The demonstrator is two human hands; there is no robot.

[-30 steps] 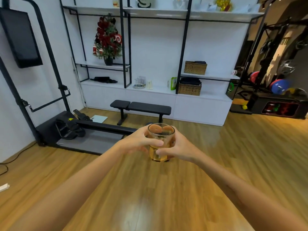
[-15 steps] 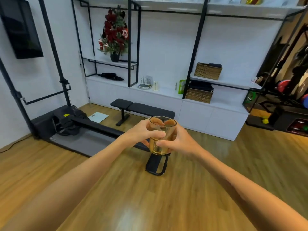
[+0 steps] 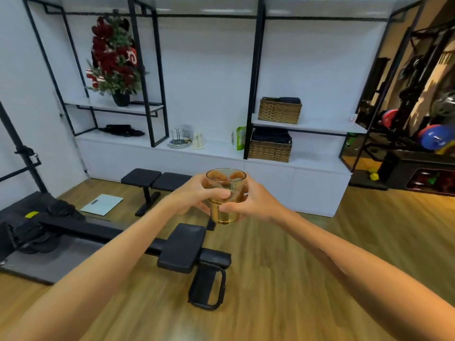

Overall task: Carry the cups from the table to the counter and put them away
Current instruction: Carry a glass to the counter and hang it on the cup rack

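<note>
Wood floor (image 3: 283, 279) runs below me to a white counter (image 3: 221, 153) under black-framed shelving. A rowing machine (image 3: 182, 249) and a black bench (image 3: 157, 179) stand between us. On the counter sits a small rack with glassware (image 3: 179, 137) — too blurred to count. Two wicker baskets (image 3: 270, 148) hold dark folded things. I carry the amber glass cup (image 3: 225, 196) upright in mid-air, my left hand (image 3: 194, 193) and right hand (image 3: 251, 203) both wrapped round it — what is inside I cannot tell.
</note>
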